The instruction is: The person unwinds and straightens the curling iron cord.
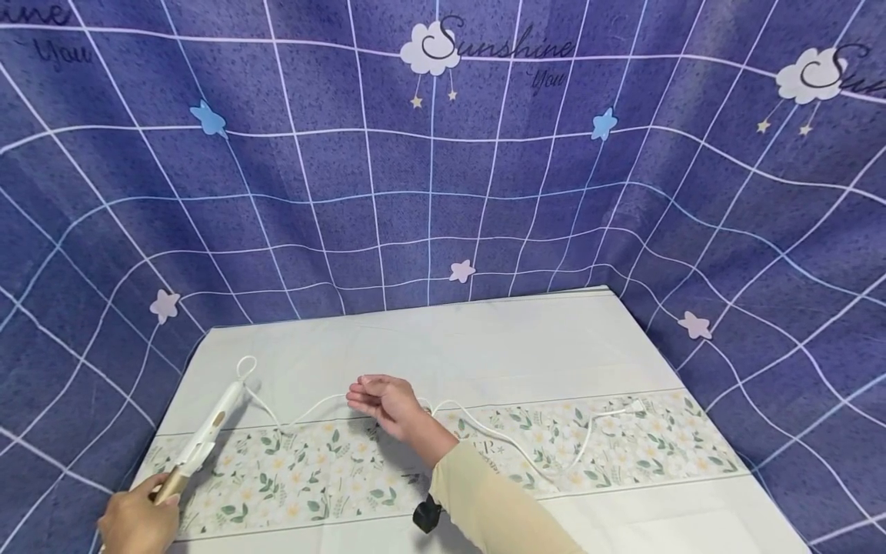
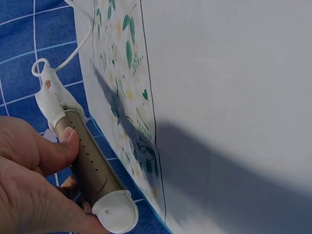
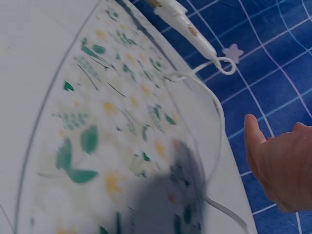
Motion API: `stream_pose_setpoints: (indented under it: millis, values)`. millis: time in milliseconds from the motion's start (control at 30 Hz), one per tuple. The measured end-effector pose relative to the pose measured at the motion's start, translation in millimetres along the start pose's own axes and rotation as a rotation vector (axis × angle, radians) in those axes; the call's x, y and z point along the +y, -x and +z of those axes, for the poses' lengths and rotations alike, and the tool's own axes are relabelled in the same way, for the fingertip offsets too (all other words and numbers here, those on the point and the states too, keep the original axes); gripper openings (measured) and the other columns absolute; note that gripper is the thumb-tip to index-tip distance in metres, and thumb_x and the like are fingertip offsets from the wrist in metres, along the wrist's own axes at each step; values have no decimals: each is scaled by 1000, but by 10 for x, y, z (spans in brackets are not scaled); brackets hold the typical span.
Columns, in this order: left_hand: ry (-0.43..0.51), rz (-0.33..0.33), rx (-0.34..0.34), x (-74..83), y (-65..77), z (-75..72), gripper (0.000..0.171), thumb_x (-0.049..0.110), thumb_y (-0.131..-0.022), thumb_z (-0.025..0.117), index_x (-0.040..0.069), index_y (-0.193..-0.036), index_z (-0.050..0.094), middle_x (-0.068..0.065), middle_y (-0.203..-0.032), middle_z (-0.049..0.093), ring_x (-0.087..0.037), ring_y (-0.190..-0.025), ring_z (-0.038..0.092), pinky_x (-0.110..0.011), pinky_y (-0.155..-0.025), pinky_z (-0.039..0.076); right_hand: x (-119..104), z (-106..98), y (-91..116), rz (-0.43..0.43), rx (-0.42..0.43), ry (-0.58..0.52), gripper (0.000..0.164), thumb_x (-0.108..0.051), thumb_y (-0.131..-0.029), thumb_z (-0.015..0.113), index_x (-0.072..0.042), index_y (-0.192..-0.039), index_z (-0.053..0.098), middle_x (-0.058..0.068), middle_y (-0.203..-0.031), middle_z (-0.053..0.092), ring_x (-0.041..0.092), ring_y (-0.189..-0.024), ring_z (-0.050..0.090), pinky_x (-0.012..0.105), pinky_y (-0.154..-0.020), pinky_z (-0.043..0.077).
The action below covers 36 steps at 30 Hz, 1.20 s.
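At the table's left end my left hand point(image 1: 141, 519) grips a white and gold hair curling iron point(image 1: 208, 431) by its gold barrel. The left wrist view shows the thumb lying along the barrel point(image 2: 90, 161), which has a row of small holes and a white end cap point(image 2: 117, 212). A white cord point(image 3: 219, 122) leaves the handle through a loop at its end. Above the middle of the table is my right hand point(image 1: 388, 404), fingers extended together and holding nothing. The cord passes behind it in the head view; whether they touch I cannot tell.
The cord runs on rightward to a plug point(image 1: 637, 405) near the table's right side. A white cloth with a floral band covers the table point(image 1: 429, 338). Blue gridded curtains point(image 1: 429, 215) enclose the back and sides. A small black object point(image 1: 427, 514) shows beside the right sleeve.
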<state>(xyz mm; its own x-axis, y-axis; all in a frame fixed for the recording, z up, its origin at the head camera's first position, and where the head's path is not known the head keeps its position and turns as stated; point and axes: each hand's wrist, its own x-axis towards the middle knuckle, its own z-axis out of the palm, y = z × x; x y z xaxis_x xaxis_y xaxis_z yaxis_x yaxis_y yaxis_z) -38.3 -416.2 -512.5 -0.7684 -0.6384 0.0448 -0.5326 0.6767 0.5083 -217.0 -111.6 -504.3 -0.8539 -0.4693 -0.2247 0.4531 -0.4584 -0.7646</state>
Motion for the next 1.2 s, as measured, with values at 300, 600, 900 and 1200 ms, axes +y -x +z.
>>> stream_pose_setpoints:
  millis: [300,600,900,1200]
  values:
    - [6,-11,-17,9,10,-9,39,2,-82,60,-5,-121,54,-41,-96,50,-62,-94,42,-62,-77,34,216,90,-13,112,-47,-38,45,-10,-101,45,20,-134,35,41,-132,42,50,-123,46,48,-99,43]
    - [26,-47,-8,80,52,-12,40,3,-82,61,-2,-121,55,-35,-103,56,-58,-94,46,-59,-68,39,364,192,-61,290,-107,-231,49,-11,-103,41,9,-145,27,37,-142,34,53,-130,35,57,-104,35]
    - [-8,30,14,54,40,10,39,0,-79,67,-4,-117,60,-31,-91,63,-49,-83,55,-51,-67,38,397,300,-218,311,-54,-414,54,-5,-100,45,18,-142,21,43,-143,23,54,-136,21,54,-108,30]
    - [-23,161,-68,-87,41,-53,38,1,-80,69,0,-116,63,-24,-91,58,-40,-86,57,-48,-67,41,236,319,-360,179,-24,-507,50,5,-99,36,14,-145,17,39,-148,19,45,-140,20,46,-110,30]
